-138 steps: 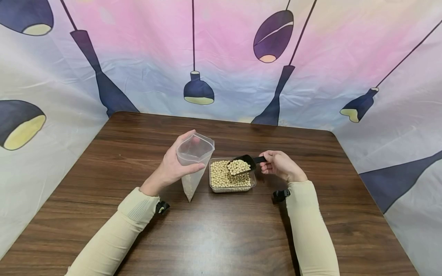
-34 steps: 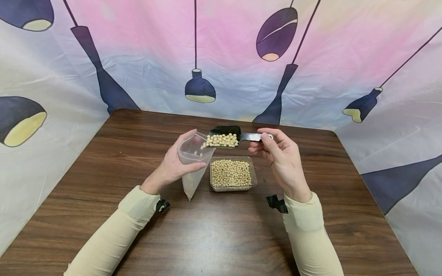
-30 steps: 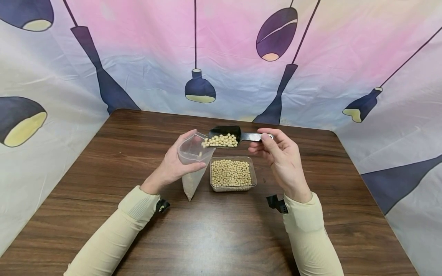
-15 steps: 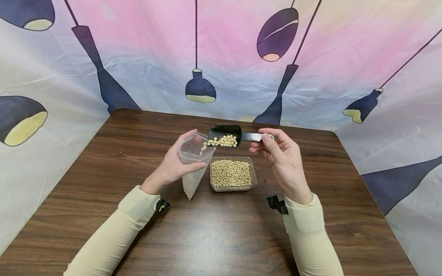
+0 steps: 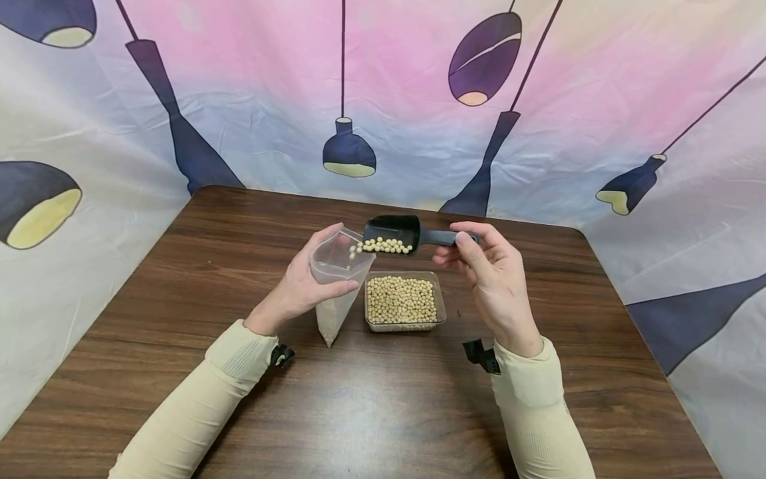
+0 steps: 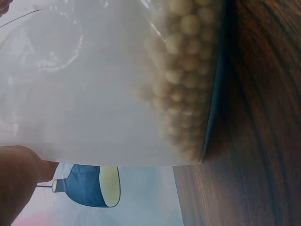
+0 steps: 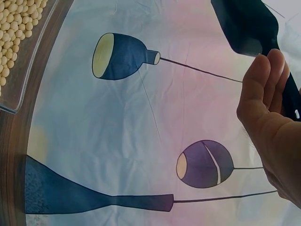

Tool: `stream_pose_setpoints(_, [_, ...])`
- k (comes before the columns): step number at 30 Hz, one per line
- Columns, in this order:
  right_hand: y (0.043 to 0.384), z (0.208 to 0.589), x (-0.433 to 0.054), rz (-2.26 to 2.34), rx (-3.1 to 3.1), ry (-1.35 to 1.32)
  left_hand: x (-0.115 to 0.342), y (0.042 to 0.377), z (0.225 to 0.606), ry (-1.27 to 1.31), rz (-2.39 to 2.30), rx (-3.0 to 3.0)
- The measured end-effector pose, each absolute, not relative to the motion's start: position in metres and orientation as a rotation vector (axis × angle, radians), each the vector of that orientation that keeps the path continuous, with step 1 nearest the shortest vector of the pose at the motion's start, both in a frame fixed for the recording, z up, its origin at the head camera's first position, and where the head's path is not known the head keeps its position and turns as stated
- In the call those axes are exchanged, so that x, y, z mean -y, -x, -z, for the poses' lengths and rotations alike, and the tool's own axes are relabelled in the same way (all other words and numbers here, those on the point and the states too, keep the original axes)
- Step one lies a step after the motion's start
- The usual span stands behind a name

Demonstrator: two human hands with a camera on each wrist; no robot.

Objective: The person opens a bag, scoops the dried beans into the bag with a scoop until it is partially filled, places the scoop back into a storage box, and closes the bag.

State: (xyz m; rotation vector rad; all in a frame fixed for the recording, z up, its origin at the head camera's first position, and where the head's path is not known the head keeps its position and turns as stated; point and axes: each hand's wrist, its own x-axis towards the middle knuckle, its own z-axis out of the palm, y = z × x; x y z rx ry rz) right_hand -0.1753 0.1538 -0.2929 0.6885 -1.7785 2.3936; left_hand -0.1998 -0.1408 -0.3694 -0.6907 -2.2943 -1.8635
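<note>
My left hand grips a clear plastic bag near its top, thumb in front, so its mouth stands wide. Soybeans fill the bag's bottom in the left wrist view. With thumb and fingers, my right hand holds the handle of a black scoop, tilted with its lip at the bag's mouth. A thin layer of soybeans lies in the scoop, and some are dropping into the bag. In the right wrist view, the scoop's dark underside shows above the fingers.
A clear plastic box full of soybeans stands right of the bag, below the scoop. Everything is on a dark wooden table. A cloth backdrop printed with lamps rises behind it.
The scoop went from the box up to the bag's mouth with my right hand. Its load of soybeans has shrunk as they pour into the bag. My left hand has stayed put.
</note>
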Motion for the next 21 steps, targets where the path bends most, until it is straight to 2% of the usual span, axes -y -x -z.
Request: stream_pose_setpoints(21, [0.1738,0.2929,-0.1523,-2.15,1.858,-0.718,0.1395,0.1995,0.37,0.693,1.879,2.283])
